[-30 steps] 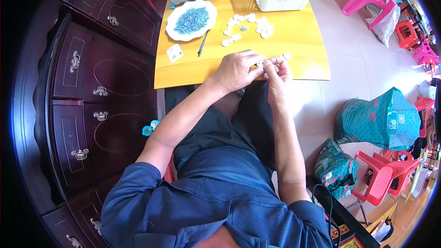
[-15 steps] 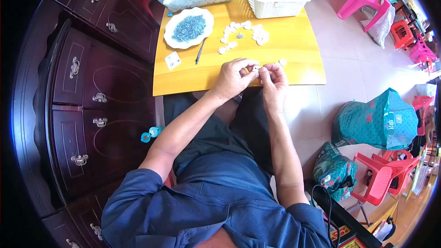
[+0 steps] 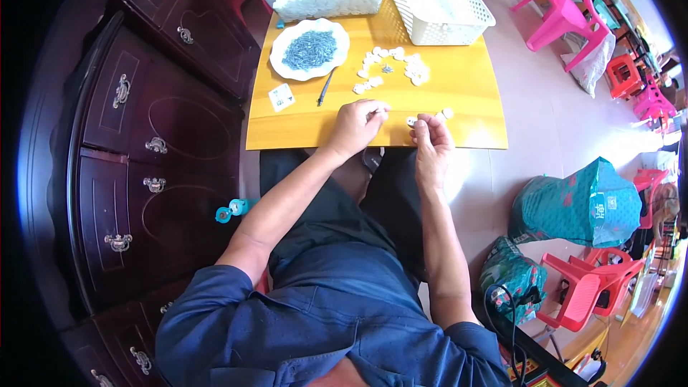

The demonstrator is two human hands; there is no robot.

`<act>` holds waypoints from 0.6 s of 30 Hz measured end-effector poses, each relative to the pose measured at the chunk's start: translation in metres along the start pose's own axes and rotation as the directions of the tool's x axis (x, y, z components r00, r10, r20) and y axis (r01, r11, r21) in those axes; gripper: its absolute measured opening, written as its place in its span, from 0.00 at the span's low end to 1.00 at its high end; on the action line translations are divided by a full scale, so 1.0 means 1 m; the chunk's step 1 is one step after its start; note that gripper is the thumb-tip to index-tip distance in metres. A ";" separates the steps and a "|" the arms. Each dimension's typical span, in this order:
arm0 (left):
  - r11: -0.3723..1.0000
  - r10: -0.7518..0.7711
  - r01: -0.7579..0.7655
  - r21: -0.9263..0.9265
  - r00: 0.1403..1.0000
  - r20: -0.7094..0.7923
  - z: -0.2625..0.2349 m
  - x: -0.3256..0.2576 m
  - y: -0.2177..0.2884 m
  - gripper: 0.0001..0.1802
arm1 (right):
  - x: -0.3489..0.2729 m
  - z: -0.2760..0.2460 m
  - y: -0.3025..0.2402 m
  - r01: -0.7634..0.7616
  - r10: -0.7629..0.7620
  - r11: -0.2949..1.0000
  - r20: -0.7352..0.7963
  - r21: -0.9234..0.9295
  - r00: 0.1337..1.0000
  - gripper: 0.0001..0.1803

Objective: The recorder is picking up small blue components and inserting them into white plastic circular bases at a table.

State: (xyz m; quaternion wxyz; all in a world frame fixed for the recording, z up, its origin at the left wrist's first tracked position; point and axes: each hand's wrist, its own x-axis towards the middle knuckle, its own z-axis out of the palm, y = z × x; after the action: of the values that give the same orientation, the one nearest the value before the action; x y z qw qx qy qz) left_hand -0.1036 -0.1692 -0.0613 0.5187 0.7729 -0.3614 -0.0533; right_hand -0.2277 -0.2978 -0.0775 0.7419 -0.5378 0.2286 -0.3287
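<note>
My right hand (image 3: 434, 145) is over the table's near edge, thumb and fingertips pinched on a small white plastic piece (image 3: 411, 121). My left hand (image 3: 356, 127) is to its left, a short gap away, with its fingers bent together; whatever they hold, if anything, is too small to make out. Beside my right fingertips lies a round white piece (image 3: 448, 112). Beyond both hands, several small white round pieces (image 3: 416, 69) form a loose arc around a little heap of grey metal pins or screws (image 3: 388, 69).
A scalloped white plate (image 3: 282, 69) holds many dark slim pins or screws. Near it lie a dark pen-like tool (image 3: 325, 87) and a small white card (image 3: 282, 97). At the back stand a clear tub (image 3: 330, 6) of white pieces and a white basket (image 3: 448, 33). Dark cabinets (image 3: 179, 115) line the left.
My hands have come apart: the left has drawn away to the left, and the right keeps the small white piece. The view has shifted slightly, so the table sits lower.
</note>
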 end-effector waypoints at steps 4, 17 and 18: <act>0.944 0.107 -0.090 0.316 0.994 -0.035 -0.012 0.001 0.002 0.10 | -0.002 -0.003 0.000 0.010 -0.010 1.000 0.019 -0.010 1.000 0.09; 0.795 0.087 0.080 0.601 0.966 -0.244 -0.079 0.005 -0.029 0.17 | -0.005 0.000 -0.006 -0.271 0.251 0.919 0.104 0.287 0.962 0.12; 0.776 0.070 0.097 0.623 0.969 -0.238 -0.079 0.006 -0.034 0.16 | -0.005 0.001 -0.009 -0.269 0.251 0.918 0.098 0.291 0.963 0.12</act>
State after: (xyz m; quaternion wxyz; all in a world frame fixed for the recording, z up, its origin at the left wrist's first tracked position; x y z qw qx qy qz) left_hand -0.0459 -0.1057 -0.0525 0.2705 0.9048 -0.2851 0.1639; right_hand -0.2328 -0.2956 -0.0692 0.8586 -0.3927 0.2232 -0.2422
